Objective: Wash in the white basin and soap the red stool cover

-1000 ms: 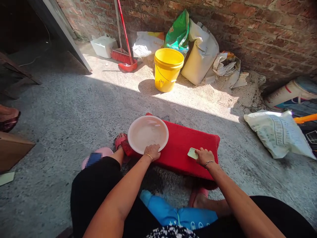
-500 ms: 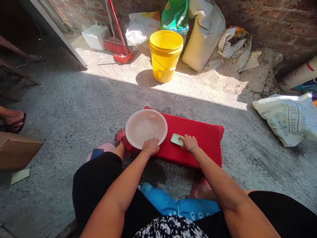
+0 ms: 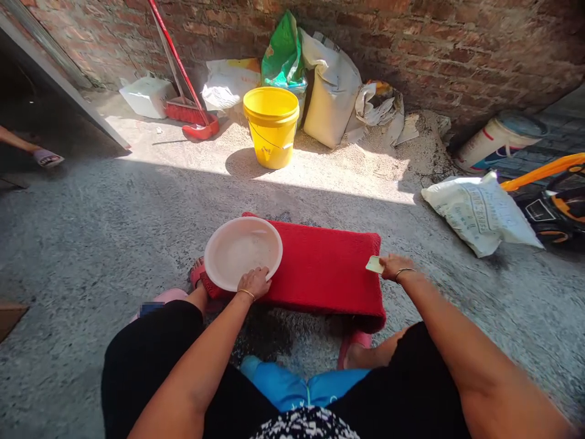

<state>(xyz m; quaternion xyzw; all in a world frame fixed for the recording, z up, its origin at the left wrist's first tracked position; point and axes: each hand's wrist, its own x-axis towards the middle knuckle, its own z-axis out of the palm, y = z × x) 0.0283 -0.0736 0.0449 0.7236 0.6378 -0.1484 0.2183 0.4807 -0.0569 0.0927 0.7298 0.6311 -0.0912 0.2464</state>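
Note:
A wide whitish plastic basin (image 3: 223, 256) rests on the left part of a low bench covered with red cloth (image 3: 326, 268). Over the basin's near right rim, my left hand (image 3: 256, 283) is closed, with its fingers on the inner side. Cloudy, pale contents show in the basin, perhaps water. Past the bench's right end, my right hand (image 3: 393, 267) grips a small, flat, pale green rectangular piece (image 3: 375, 264) with rounded corners. What kind of thing it is I cannot make out. It sits at the red cloth's right edge.
Beyond the bench stands a yellow bucket (image 3: 272, 131), with a red broom and dustpan (image 3: 201, 127) to its left. Sacks (image 3: 331, 91) lean on the brick wall. A filled white bag (image 3: 479, 210) lies at right. Another person's foot (image 3: 48, 158) shows at far left.
My right hand has carried the pale green piece rightward, from above the red cloth to the bench's right end. My left hand stays on the basin rim. The view has turned right.

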